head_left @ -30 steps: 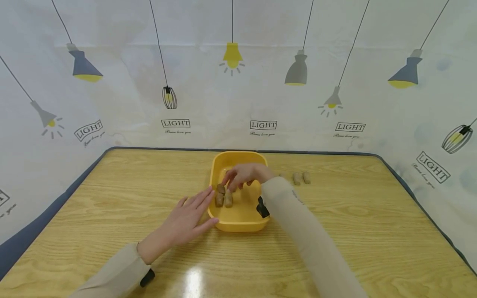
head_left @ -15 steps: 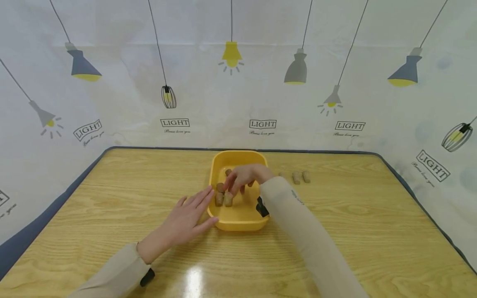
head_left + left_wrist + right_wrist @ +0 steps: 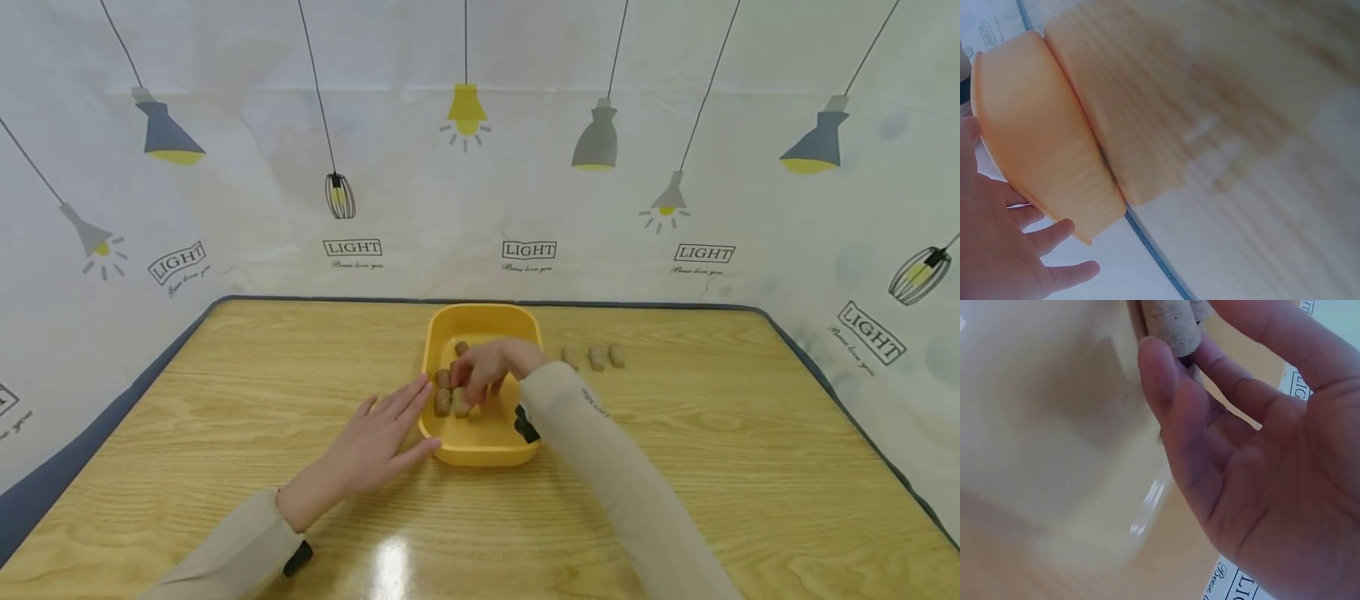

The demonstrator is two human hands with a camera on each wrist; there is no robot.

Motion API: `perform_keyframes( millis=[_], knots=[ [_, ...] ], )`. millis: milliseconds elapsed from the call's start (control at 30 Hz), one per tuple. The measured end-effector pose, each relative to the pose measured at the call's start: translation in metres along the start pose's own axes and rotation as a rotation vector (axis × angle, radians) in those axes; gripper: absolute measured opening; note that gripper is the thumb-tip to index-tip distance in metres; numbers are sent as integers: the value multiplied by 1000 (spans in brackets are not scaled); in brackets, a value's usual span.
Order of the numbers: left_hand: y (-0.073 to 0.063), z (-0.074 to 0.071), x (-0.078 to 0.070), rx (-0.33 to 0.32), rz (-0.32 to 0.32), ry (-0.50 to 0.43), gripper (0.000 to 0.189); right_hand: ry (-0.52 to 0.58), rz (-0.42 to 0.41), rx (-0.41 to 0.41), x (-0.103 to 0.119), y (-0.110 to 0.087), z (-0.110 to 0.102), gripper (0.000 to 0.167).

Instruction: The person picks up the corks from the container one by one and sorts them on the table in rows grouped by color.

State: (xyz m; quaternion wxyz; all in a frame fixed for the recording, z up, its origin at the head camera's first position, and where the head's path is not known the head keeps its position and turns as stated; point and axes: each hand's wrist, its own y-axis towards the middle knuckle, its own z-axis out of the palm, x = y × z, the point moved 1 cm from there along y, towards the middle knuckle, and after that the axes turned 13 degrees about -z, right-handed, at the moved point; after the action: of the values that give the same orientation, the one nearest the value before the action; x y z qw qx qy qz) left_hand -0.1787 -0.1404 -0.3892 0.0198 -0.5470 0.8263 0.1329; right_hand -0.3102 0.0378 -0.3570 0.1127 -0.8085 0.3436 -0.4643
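Observation:
A yellow plastic tray point(image 3: 487, 456) stands on the table, with several brown corks inside along its left side. My left hand point(image 3: 363, 446) lies spread at the tray's left rim, its fingertips on the edge; in the left wrist view its fingers point(image 3: 1052, 236) are apart beside the tray wall. Inside the tray, my right hand point(image 3: 491, 367) reaches down with bent fingers and pinches the nearer right cork point(image 3: 461, 403). Next to that one lies another cork point(image 3: 442, 403). In the right wrist view the cork point(image 3: 1172, 325) shows at the fingertips, partly covered.
Right of the tray, three corks point(image 3: 596, 358) lie in a loose row on the wooden table point(image 3: 712, 450). A backdrop point(image 3: 420, 192) printed with lamps rises behind the table and on both sides.
My right hand has come slightly nearer, its thumb and fingers now at the nearer right cork. A farther cork and one on the table have come into fuller view. The left hand stays put.

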Motion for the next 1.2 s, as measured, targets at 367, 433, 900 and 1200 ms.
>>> perform_keyframes(
  millis=[367, 433, 900, 1200],
  knots=[
    [0, -1, -1, 5, -10, -4, 70, -94, -1, -32, -1, 6, 7, 44],
    [0, -1, -1, -1, -9, 0, 70, -125, 7, -46, 0, 6, 8, 44],
    [-1, 0, -1, -13, -5, 14, 69, -166, 19, -39, 3, 6, 7, 38],
    [-2, -1, -1, -14, -2, 6, 68, -75, -89, -67, 3, -3, -9, 35]
  ],
)
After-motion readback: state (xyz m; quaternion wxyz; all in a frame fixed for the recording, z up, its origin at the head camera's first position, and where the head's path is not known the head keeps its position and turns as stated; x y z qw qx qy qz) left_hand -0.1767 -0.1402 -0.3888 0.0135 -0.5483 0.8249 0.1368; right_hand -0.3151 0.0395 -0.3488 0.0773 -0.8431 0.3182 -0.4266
